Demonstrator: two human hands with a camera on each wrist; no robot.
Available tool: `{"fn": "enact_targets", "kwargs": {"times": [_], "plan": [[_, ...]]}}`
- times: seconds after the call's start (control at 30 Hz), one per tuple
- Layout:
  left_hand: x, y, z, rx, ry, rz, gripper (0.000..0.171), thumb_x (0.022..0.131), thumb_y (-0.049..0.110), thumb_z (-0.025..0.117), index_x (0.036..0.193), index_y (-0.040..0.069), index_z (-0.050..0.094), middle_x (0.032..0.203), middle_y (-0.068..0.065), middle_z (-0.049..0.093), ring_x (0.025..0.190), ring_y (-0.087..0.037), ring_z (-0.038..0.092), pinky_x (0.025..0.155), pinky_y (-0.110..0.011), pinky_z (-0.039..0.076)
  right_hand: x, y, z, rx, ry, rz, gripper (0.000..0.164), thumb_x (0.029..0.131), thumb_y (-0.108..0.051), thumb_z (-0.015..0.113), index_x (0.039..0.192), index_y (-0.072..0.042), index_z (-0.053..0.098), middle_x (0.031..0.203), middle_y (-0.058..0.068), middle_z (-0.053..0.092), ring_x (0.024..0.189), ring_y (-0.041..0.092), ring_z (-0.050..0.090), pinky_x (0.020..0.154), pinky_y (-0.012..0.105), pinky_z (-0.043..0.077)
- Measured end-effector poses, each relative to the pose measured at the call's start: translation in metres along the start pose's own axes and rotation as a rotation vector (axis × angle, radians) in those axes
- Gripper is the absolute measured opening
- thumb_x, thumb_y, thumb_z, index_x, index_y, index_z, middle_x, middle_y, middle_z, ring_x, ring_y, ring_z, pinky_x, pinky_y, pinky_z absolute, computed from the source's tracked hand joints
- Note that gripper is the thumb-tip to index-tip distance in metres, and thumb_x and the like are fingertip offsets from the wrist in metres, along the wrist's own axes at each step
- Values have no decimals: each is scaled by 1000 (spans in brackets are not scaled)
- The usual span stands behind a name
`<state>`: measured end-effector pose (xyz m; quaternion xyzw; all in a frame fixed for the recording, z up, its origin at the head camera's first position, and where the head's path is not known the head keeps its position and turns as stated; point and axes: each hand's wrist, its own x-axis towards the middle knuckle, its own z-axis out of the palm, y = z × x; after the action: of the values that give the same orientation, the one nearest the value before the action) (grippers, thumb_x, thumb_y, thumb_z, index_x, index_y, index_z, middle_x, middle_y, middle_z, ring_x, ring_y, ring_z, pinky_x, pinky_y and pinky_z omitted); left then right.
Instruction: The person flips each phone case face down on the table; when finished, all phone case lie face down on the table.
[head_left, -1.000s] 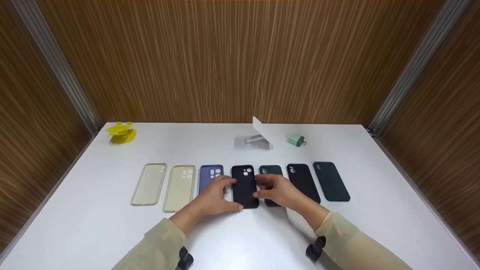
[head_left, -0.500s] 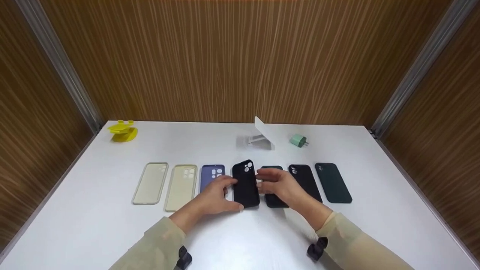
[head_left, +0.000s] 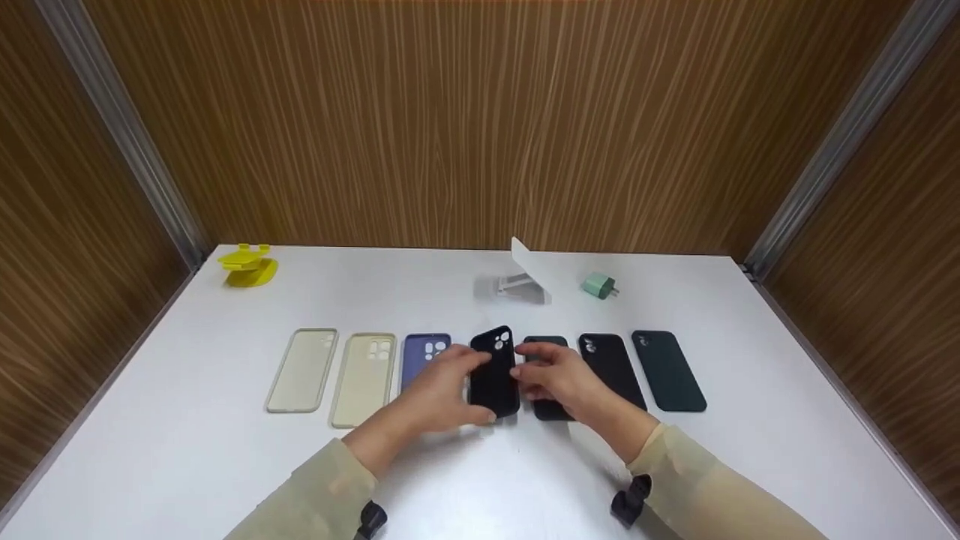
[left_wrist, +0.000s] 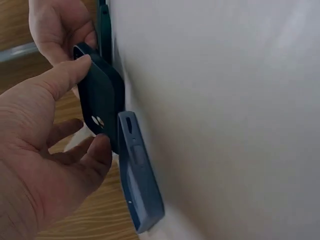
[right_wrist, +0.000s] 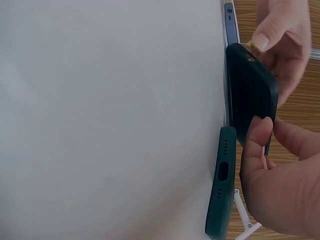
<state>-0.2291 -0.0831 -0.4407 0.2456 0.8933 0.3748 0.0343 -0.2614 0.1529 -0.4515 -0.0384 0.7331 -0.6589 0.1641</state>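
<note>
Your left hand (head_left: 446,390) and right hand (head_left: 564,379) grip the tilted, black, rectangular, matte phone case (head_left: 493,382) (between a purple phone case (head_left: 415,360) and a dark green phone case (head_left: 550,410)), so press lightly, evenly.

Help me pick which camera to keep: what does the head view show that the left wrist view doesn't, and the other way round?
Only the head view: the yellow phone stand, the mint-green plug-in charger, the leftmost pale phone case and the cream phone case beside it.

Only the left wrist view: the near end of the lavender phone case, with its cutouts; in the head view the left hand covers that end.

Both: the two hands at the black phone case, part of the lavender case, the white table and wood-grain panelling.
</note>
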Motion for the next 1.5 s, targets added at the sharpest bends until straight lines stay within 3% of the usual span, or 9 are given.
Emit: {"fn": "enact_targets", "kwargs": {"times": [0.13, 0.37, 0.77, 1.1, 1.5], "plan": [[3, 7, 8, -30, -7, 22, 94, 80, 22, 94, 158, 1, 45, 148, -19, 57, 131, -34, 58, 114, -50, 44, -1, 0, -1, -5, 9, 2, 53, 98, -4, 72, 146, 8, 54, 108, 13, 73, 85, 19, 68, 74, 30, 59], [3, 7, 17, -195, -10, -31, 104, 80, 21, 94, 164, 4, 35, 148, -20, 59, 133, -33, 60, 112, -46, 47, -3, -2, -3, 43, -45, 4, 62, 100, -9, 71, 155, 7, 45, 119, 17, 74, 93, 20, 72, 78, 30, 60], [1, 10, 12, -469, -5, -137, 99, 86, 21, 90, 165, 5, 33, 151, -23, 53, 138, -38, 55, 108, -48, 51, -3, -6, 2, 85, -159, 21, 62, 106, -16, 66, 161, -2, 42, 127, 22, 72, 101, 25, 76, 81, 34, 62], [1, 15, 9, -687, 8, -192, 96, 85, 1, 81, 166, 4, 30, 148, -28, 54, 134, -42, 59, 99, -42, 57, 1, -7, 7, 92, -169, 43, 58, 107, -17, 62, 161, -5, 43, 127, 20, 72, 92, 24, 78, 76, 33, 63], [2, 14, 12, -884, 42, -249, 98, 80, -11, 67, 168, 6, 25, 149, -26, 55, 137, -40, 57, 88, -39, 60, 4, -5, 14, -11, -163, -2, 61, 105, -19, 67, 160, -1, 44, 123, 21, 75, 91, 24, 78, 76, 32, 62]]}}
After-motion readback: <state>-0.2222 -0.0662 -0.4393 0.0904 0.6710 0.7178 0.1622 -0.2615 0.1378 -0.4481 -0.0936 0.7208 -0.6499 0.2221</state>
